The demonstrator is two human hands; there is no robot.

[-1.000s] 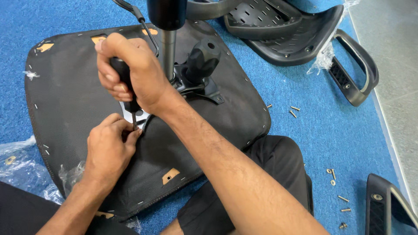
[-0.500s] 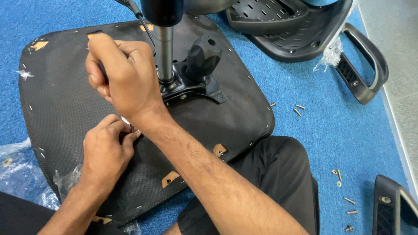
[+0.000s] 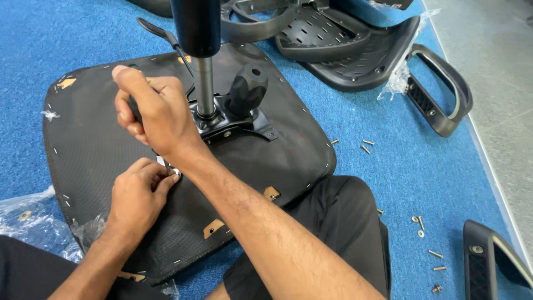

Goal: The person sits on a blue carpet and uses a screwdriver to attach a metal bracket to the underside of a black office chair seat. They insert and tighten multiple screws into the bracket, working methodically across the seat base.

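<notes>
Head view: an upturned chair seat (image 3: 100, 144), black underside facing up, lies on the blue carpet floor (image 3: 400, 166) and fills the left and centre of the frame. From its middle a metal mechanism plate (image 3: 233, 125) carries a gas-lift column (image 3: 202, 66) that rises toward the top of the frame.

The right hand (image 3: 152, 111) sits left of centre, fist closed round a dark tool handle (image 3: 135, 111) held roughly upright, its long axis pointing down at the seat. The tool's tip is hidden, but it seems to meet the seat just beside the left hand (image 3: 136, 197). That hand is directly below the right, fingertips pinched together on something small and pale at the seat's surface; what it is cannot be told. The two hands are very close, one above the other, the left nearer the seat.

Loose screws (image 3: 366, 145) lie well apart, to the right.
</notes>
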